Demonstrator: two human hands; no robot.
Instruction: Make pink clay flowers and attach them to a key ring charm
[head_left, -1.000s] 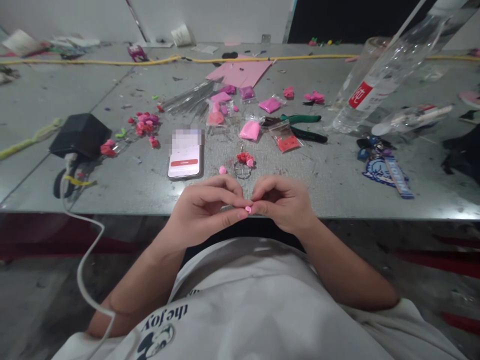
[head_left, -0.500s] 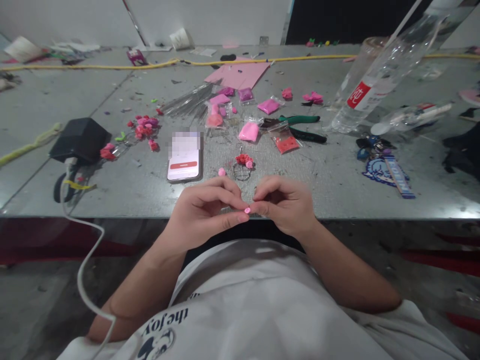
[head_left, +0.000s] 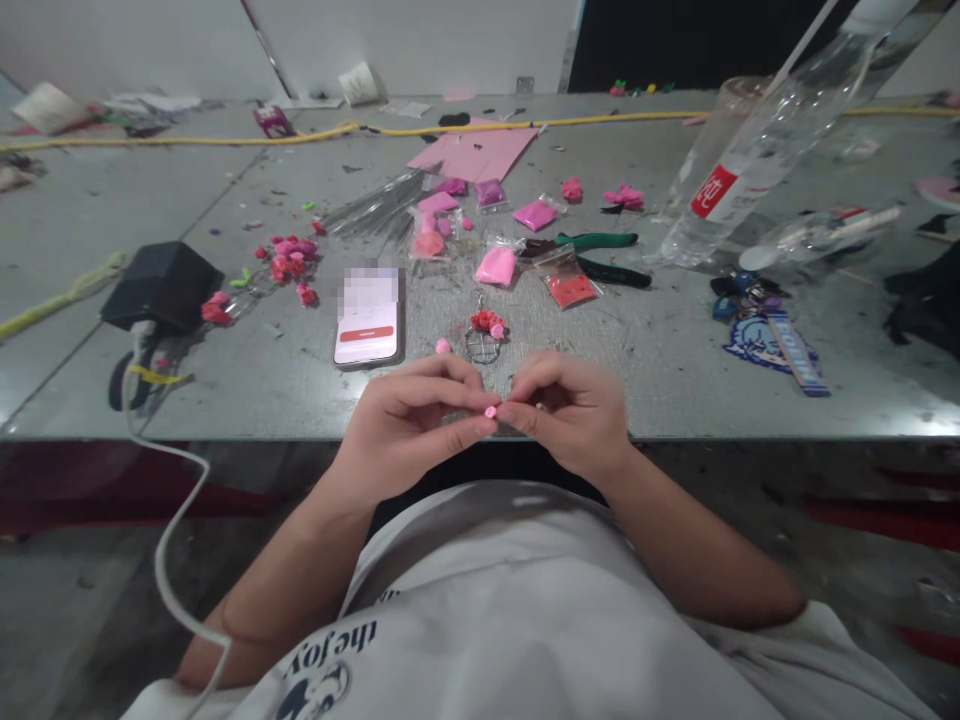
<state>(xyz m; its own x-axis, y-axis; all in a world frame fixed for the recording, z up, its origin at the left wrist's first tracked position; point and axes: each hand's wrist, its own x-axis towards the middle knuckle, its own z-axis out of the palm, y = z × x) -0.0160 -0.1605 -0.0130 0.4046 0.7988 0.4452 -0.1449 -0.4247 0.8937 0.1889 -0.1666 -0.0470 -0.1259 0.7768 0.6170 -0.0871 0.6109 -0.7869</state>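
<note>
A small pink clay rose (head_left: 490, 412) is pinched between the thumb and forefinger of my left hand (head_left: 409, 425). My right hand (head_left: 574, 410) meets it from the other side, its thumb and forefinger pressed against the same piece. Just beyond my fingers lies a round wire ring (head_left: 481, 346) trimmed with red clay flowers (head_left: 487, 321) and one pink flower along its top. A loose pink clay flower (head_left: 443, 346) rests left of the ring. Farther back is a packet of pink clay (head_left: 496, 267), and a packet of red clay (head_left: 574, 289) lies right of it.
Left of centre lies a phone (head_left: 368, 330); a black adapter (head_left: 161, 285) with a white cable stands farther left. Green-handled pliers (head_left: 596, 241) lie behind the packets. A tall plastic bottle (head_left: 757, 160) stands at right. Clay flowers (head_left: 289, 260) are heaped behind the phone.
The pink rose and my fingertips have shifted very slightly upward and left. Both hands keep their pinch on the piece, and the things on the table stay put.
</note>
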